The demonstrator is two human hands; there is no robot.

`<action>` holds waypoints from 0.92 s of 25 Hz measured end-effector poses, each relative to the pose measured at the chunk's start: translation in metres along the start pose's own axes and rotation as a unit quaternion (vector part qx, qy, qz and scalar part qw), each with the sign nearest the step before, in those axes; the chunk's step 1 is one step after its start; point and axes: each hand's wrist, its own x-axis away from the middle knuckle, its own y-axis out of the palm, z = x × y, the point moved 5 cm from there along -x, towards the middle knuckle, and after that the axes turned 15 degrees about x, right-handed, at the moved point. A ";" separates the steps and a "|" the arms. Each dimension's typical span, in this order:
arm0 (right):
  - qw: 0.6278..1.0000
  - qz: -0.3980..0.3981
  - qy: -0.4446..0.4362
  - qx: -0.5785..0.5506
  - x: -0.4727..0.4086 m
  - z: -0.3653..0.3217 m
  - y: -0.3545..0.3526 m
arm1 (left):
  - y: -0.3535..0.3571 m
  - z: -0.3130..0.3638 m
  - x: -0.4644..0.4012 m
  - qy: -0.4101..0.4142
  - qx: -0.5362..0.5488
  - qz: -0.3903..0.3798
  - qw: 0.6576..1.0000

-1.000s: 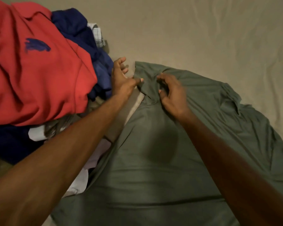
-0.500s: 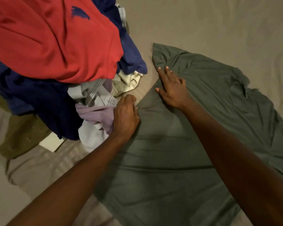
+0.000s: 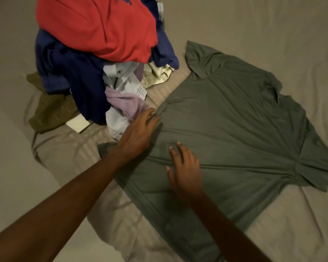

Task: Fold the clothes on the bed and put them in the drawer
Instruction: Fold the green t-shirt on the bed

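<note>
Because the grey-green T-shirt (image 3: 235, 129) lies spread flat on the bed (image 3: 273, 25), it reads as thin, light jersey: limp, slightly slick, quick to wrinkle and unable to keep a crease unless pressed. Best holds look to be the shoulder seams, the sleeve edges and the hem corners, where a pinch can carry a whole panel over without bunching.

Both hands rest on it with fingers extended and relaxed, grasping nothing. The left hand (image 3: 138, 135) presses at the shirt's near side edge, its fingertips touching the pale garments spilling from the heap; the right hand (image 3: 184, 167) lies flat on the lower body of the shirt.

Just beside that edge stands the pile of unfolded clothes (image 3: 95, 53), a red shirt (image 3: 102, 25) on top of navy items, with lilac, cream and olive pieces lower down. It crowds the side to be folded and could snag. No drawer is in view.
</note>
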 end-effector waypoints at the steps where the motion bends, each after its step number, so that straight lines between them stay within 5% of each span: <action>1: 1.000 -0.017 -0.015 0.008 0.025 -0.006 0.008 | 0.004 -0.001 0.016 0.011 -0.019 0.006 1.000; 11: 0.995 -0.085 -0.011 0.044 0.190 0.003 0.042 | 0.087 0.056 0.154 -0.226 -0.113 -0.024 0.967; 23: 0.986 -0.142 -0.021 -0.080 0.293 -0.008 0.032 | 0.117 0.126 0.218 -0.306 -0.150 -0.070 0.937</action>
